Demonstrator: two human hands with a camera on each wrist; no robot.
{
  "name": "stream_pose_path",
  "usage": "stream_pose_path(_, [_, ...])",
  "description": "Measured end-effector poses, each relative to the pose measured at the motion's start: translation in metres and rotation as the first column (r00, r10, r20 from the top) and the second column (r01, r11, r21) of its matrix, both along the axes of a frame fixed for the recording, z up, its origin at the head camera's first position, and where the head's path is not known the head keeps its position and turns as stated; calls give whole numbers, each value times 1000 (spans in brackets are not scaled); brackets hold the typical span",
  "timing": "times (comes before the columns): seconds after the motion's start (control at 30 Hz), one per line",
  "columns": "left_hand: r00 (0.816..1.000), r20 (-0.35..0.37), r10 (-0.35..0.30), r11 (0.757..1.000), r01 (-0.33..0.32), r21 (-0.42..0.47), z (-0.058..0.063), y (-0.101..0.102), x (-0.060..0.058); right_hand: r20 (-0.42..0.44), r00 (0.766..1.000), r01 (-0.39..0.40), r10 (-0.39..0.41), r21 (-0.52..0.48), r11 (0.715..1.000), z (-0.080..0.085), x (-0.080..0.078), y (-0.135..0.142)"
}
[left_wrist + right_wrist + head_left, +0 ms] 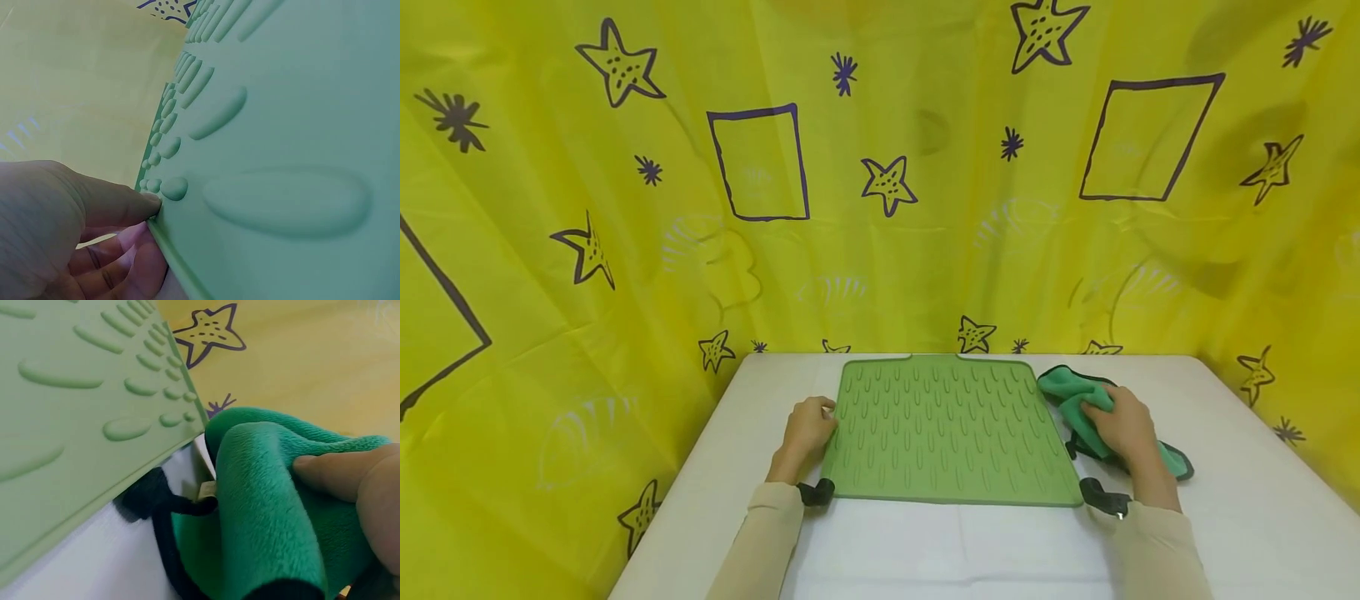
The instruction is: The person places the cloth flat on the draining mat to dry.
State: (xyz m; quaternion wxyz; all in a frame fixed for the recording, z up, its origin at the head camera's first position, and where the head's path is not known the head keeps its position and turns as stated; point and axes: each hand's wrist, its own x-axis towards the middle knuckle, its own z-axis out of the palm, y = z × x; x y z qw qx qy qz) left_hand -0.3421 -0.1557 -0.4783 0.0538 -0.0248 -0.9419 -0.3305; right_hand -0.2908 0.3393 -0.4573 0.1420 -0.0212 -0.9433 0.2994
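Observation:
A green ridged silicone mat [951,433] stands in front of me, its surface covered with raised oval bumps. My left hand [810,427] pinches its left edge; in the left wrist view the thumb [125,203] lies on the bumpy face with the fingers curled behind. On the other side my right hand [1126,423] grips a bunched green microfibre cloth [1071,390] with dark edging, just off the mat's right edge. In the right wrist view the cloth [269,500] folds up under the thumb, and its dark trim loops beside the mat's edge [156,459].
The white table [910,550] spreads under the mat and both arms. Behind it hangs a yellow curtain [880,250] printed with stars and frames, close to the table's back edge. Dark wrist straps [1105,497] sit near the mat's lower corners.

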Motion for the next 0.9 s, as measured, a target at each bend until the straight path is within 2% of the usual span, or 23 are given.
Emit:
stream_pose_path(0.27, [1000,3,10,1000,-10,3,-1,-1,0,-160,986,49,-53,-29,998,15,2,-10])
stream_pose_path(0.43, [1000,0,7,1000,-7,0,-2,-1,-2,-209,976,52,-63,-60,997,27,4,-21])
stream_pose_path(0.7, [1000,1,17,1000,-17,-8,-1,-1,-2,-276,960,-5,-33,-138,990,50,8,-47])
stream_pose_path(0.9, [1000,2,23,1000,-23,-5,0,-1,-1,-308,951,-39,-28,-207,978,56,6,-63])
